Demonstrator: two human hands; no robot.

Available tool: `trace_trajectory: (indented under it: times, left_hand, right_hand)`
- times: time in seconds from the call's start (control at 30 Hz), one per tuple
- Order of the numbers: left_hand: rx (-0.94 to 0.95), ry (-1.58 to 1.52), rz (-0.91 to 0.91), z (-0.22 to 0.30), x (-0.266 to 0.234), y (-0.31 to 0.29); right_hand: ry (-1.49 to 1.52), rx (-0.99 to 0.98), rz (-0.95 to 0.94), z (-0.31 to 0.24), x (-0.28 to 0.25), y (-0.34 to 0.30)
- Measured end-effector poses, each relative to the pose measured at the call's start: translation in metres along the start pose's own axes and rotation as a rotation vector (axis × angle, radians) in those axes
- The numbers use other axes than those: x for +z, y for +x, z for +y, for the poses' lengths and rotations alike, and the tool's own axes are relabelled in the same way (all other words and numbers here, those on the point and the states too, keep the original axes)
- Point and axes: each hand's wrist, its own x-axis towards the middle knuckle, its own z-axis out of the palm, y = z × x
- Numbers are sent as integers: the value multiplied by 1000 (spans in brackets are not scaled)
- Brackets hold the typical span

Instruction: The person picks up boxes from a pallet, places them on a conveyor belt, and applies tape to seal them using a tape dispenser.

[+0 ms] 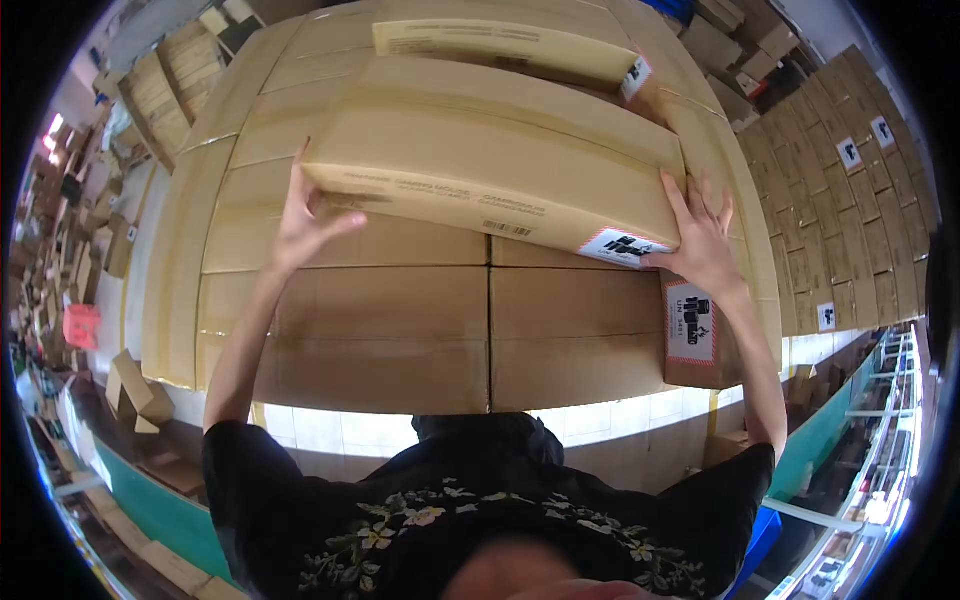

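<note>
A long cardboard carton (500, 150) lies crosswise over the stack in front of me, slightly slanted, its right end nearer to me. Small print, a barcode and a white label with a red-striped border show on its near side. My left hand (305, 225) is at its left end, fingers along the end face and thumb stretched out in front of the near side. Against the right end presses my right hand (702, 238), fingers spread over the corner and thumb by the label. Together the hands hold the carton between them. Whether it rests fully on the cartons below is hidden.
Beneath is a wide stack of cartons (380, 320), with a labelled end face (693, 322) at the near right. Another long carton (510, 45) lies beyond. A tall wall of boxes (840, 200) stands right, a wooden pallet (170, 95) far left, a red crate (82, 326) left.
</note>
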Motion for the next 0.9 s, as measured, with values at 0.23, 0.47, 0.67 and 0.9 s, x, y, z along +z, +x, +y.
trace_trajectory:
  times: [0.23,0.47,0.67,0.9]
  left_hand:
    - [22,-77,143,-25,0,38]
    - [130,-59,175,-33,11,87]
    - [136,-80,158,-73,19,110]
    - [96,-68,167,-69,36,110]
  right_hand:
    - [441,-12,166,15,7,15]
    - [454,-34,139,61,17,104]
    - [251,75,148,72,22,151]
    - [336,135,187,87,46,153]
